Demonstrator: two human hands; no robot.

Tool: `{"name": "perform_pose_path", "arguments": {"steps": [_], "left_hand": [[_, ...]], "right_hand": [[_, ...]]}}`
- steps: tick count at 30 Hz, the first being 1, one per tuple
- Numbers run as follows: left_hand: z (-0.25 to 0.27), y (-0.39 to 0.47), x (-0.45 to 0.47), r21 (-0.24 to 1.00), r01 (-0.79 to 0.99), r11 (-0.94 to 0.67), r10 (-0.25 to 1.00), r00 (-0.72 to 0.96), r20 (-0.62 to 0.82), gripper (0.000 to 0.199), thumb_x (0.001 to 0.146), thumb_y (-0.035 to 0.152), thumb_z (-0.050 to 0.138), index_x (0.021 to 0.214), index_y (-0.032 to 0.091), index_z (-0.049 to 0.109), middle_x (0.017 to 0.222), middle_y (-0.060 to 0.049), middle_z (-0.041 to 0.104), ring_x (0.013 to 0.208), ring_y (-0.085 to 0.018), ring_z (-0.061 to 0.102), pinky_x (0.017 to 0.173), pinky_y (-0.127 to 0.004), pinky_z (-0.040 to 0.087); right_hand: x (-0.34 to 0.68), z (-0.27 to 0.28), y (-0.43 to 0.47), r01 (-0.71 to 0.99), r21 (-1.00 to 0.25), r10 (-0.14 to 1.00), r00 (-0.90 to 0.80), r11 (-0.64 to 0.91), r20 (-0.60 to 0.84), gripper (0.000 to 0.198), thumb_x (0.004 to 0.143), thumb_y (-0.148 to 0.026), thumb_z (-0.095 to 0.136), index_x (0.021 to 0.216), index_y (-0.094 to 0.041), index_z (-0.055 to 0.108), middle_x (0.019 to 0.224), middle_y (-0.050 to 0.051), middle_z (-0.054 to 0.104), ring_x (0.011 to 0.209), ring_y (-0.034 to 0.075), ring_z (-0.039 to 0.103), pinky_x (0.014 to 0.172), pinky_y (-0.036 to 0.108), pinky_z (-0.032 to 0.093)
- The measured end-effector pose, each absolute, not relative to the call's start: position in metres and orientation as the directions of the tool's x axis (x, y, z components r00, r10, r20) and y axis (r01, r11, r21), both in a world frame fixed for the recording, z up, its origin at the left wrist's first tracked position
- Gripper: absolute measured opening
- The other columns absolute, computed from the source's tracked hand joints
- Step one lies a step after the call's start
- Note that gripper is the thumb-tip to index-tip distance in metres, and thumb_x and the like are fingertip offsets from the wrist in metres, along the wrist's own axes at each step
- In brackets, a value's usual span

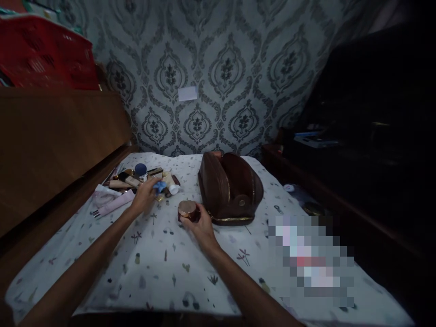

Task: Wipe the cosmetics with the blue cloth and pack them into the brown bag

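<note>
My right hand (203,227) is closed around a small cosmetic jar (187,210) with a rose-gold lid, held low over the bedding. Just behind it stands a dark brown cosmetic bag (218,195), unzipped with its top gaping. At the left, my left hand (146,196) is at the edge of a pile of makeup, its fingers closed on a small crumpled blue item (160,185); its kind is unclear. Around that hand lie a pale pink tube (117,204), a navy round sponge (140,170), a cream bottle with a white cap (173,188) and several other cosmetics.
A printed white sheet (163,281) covers the surface. Wooden furniture (61,136) with a red plastic basket (47,54) on it borders the left. Patterned wallpaper (225,68) rises behind. A blurred-out patch lies at the right, beside a dark wooden edge (340,213).
</note>
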State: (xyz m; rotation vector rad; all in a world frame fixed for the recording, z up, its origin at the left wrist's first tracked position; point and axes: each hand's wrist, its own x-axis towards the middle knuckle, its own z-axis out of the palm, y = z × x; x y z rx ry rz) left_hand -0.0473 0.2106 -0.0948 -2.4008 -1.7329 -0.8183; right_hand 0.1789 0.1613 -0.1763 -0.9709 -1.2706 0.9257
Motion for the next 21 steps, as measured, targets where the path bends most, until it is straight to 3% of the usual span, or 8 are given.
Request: {"name": "perform_pose_path", "arguments": {"steps": [3, 5, 7, 11, 15, 18, 21], "left_hand": [[-0.094, 0.179, -0.017, 0.327, 0.842, -0.428, 0.845, 0.244, 0.477, 0.048, 0.096, 0.022, 0.032, 0.141, 0.019, 0.047, 0.138, -0.008, 0.057, 0.124, -0.023, 0.055, 0.105, -0.038, 0.045], [-0.101, 0.159, 0.010, 0.388, 0.735, -0.556, 0.815, 0.390, 0.429, 0.045, 0.097, 0.034, 0.040, 0.140, 0.022, 0.050, 0.143, -0.008, 0.053, 0.130, -0.024, 0.051, 0.110, -0.038, 0.041], [-0.110, 0.144, 0.031, 0.398, 0.706, -0.586, 0.806, 0.452, 0.383, 0.043, 0.096, 0.039, 0.046, 0.136, 0.026, 0.055, 0.140, -0.009, 0.054, 0.130, -0.025, 0.050, 0.110, -0.038, 0.040], [-0.124, 0.136, 0.046, 0.515, 0.707, -0.485, 0.862, 0.286, 0.419, 0.039, 0.097, 0.041, 0.041, 0.126, 0.022, 0.059, 0.117, -0.009, 0.063, 0.111, -0.023, 0.059, 0.100, -0.037, 0.046], [-0.126, 0.136, 0.040, 0.628, 0.648, -0.430, 0.874, 0.123, 0.471, 0.033, 0.094, 0.044, 0.044, 0.107, 0.019, 0.062, 0.104, -0.008, 0.064, 0.099, -0.023, 0.061, 0.092, -0.037, 0.047], [-0.124, 0.133, 0.036, 0.656, 0.637, -0.405, 0.880, 0.076, 0.470, 0.033, 0.094, 0.044, 0.041, 0.100, 0.019, 0.062, 0.096, -0.006, 0.065, 0.093, -0.023, 0.061, 0.087, -0.035, 0.047], [-0.122, 0.130, 0.036, 0.667, 0.634, -0.392, 0.881, 0.051, 0.470, 0.034, 0.093, 0.044, 0.039, 0.094, 0.019, 0.061, 0.090, -0.005, 0.065, 0.087, -0.022, 0.060, 0.083, -0.033, 0.047]], "right_hand": [[0.178, -0.175, 0.161, 0.025, -0.939, 0.939, 0.038, 0.342, 0.343, 0.051, 0.062, -0.030, 0.074, 0.110, -0.017, 0.062, 0.093, 0.005, 0.069, 0.084, 0.021, 0.064, 0.077, 0.034, 0.055], [0.179, -0.173, 0.159, 0.141, -0.915, 0.924, 0.008, 0.377, 0.382, 0.039, 0.063, -0.027, 0.070, 0.101, -0.018, 0.063, 0.087, 0.004, 0.066, 0.078, 0.020, 0.062, 0.074, 0.034, 0.054], [0.181, -0.171, 0.155, 0.241, -0.885, 0.913, -0.011, 0.397, 0.407, 0.029, 0.063, -0.024, 0.066, 0.091, -0.018, 0.063, 0.083, 0.003, 0.063, 0.077, 0.021, 0.060, 0.075, 0.035, 0.053], [0.185, -0.164, 0.149, 0.312, -0.835, 0.887, -0.059, 0.452, 0.458, 0.036, 0.064, -0.023, 0.066, 0.099, -0.017, 0.063, 0.093, 0.007, 0.063, 0.092, 0.025, 0.060, 0.089, 0.040, 0.050], [0.188, -0.157, 0.144, 0.256, -0.826, 0.865, -0.177, 0.502, 0.470, 0.065, 0.064, -0.024, 0.073, 0.125, -0.015, 0.052, 0.118, 0.012, 0.060, 0.111, 0.026, 0.057, 0.099, 0.042, 0.045], [0.188, -0.153, 0.142, 0.241, -0.865, 0.887, -0.263, 0.440, 0.379, 0.075, 0.063, -0.021, 0.075, 0.132, -0.015, 0.046, 0.121, 0.013, 0.060, 0.109, 0.025, 0.059, 0.098, 0.041, 0.046], [0.188, -0.150, 0.141, 0.304, -0.879, 0.913, -0.295, 0.368, 0.281, 0.068, 0.065, -0.023, 0.075, 0.128, -0.016, 0.049, 0.109, 0.009, 0.065, 0.098, 0.024, 0.062, 0.088, 0.039, 0.049]]}}
